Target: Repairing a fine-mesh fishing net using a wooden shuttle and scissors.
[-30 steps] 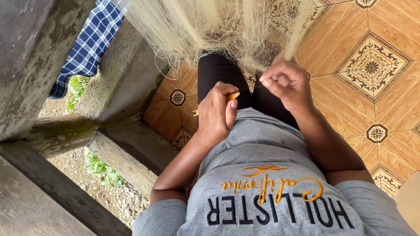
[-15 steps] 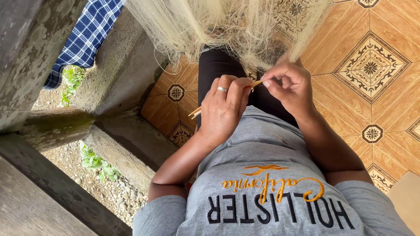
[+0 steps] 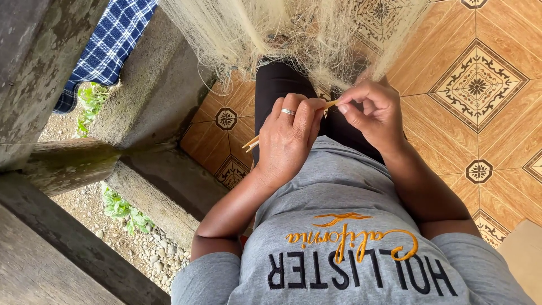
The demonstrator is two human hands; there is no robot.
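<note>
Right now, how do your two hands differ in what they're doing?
The left hand wears a ring and wraps around a thin yellowish stick, knuckles up. The right hand is bare of rings and pinches at the stick's other end with its fingertips, close under the pale fibres. Both sit together above the lap.

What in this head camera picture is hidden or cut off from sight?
- Thin yellow stick: its middle is hidden behind the left hand.
- Right hand: fingertips curl inward, so its grip is unclear.
- Pale fibre bundle: cut off by the top edge.
- Blue checked cloth: partly behind the concrete post.
</note>
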